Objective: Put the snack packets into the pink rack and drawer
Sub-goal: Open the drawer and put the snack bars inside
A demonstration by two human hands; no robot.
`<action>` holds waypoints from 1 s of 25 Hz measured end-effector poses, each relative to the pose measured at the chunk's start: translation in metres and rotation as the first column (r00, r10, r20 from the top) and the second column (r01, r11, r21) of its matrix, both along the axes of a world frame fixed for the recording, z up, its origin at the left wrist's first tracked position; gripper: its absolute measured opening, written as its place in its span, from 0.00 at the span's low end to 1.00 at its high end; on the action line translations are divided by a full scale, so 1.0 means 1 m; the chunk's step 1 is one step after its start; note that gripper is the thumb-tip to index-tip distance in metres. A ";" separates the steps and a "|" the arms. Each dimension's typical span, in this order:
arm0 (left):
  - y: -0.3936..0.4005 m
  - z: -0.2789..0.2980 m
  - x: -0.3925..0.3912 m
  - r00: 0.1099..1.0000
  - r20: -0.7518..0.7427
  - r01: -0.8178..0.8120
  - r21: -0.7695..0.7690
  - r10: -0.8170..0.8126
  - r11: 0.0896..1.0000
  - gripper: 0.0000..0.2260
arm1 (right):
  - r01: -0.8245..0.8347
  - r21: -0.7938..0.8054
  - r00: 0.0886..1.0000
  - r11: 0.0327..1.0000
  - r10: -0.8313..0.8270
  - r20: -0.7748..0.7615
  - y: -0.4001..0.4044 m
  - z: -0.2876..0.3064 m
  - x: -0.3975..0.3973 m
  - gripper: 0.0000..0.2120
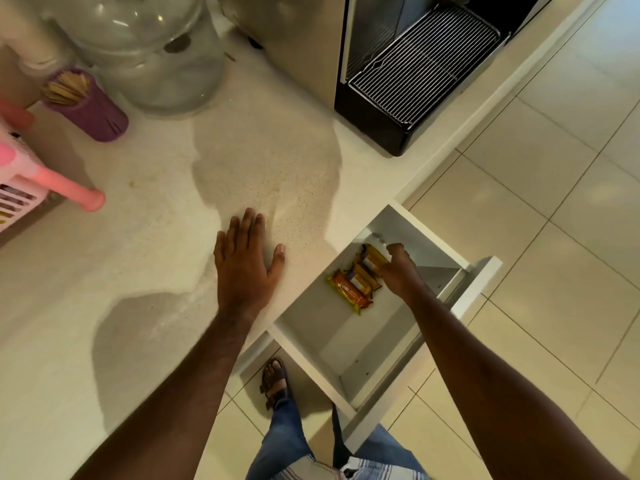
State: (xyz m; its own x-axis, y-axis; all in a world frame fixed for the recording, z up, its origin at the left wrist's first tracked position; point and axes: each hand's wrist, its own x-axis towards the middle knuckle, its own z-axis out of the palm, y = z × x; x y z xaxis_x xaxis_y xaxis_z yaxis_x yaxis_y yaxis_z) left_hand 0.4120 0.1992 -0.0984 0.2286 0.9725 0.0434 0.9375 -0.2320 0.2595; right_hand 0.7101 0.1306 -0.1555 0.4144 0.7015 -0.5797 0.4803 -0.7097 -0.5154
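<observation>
A pale speckled kitchen counter runs over a white drawer pulled open above a tiled floor. The left hand lies flat on the counter, fingers spread, holding nothing. The right hand reaches into the drawer, fingers curled onto the snack packets, three orange wrapped rolls lying side by side near the back; whether it pinches the farthest one or merely nudges it I cannot tell, its fingertips being hidden. Such packets look light, crinkly and slippery, the biscuits inside likely brittle, so best gripped gently around the middle. The pink rack is cut off at the left edge
</observation>
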 end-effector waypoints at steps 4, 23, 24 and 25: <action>-0.003 0.007 0.001 1.000 0.002 0.011 -0.045 -0.011 0.999 0.30 | -0.013 0.217 1.000 0.976 0.010 0.013 -0.037 0.037 0.003 0.19; -0.128 0.014 0.031 0.980 0.186 0.110 -0.180 -0.076 0.978 0.39 | 0.454 0.321 0.891 0.831 -0.420 -0.174 -0.156 0.072 0.046 0.15; -0.129 0.014 0.029 0.981 0.181 0.104 -0.182 -0.071 0.978 0.40 | 0.459 0.320 0.888 0.828 -0.428 -0.166 -0.155 0.073 0.045 0.14; -0.131 0.013 0.027 0.982 0.175 0.099 -0.185 -0.066 0.978 0.40 | 0.463 0.330 0.886 0.822 -0.432 -0.167 -0.153 0.074 0.045 0.13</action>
State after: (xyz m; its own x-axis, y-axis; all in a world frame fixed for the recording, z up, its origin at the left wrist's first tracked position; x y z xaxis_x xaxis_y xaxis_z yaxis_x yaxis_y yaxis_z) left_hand 0.4388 0.0683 -0.0851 0.3141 0.9443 -0.0979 0.8566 -0.2374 0.4581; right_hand 0.7553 -0.0228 -0.0812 0.6955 0.6121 -0.3762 0.0995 -0.6006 -0.7933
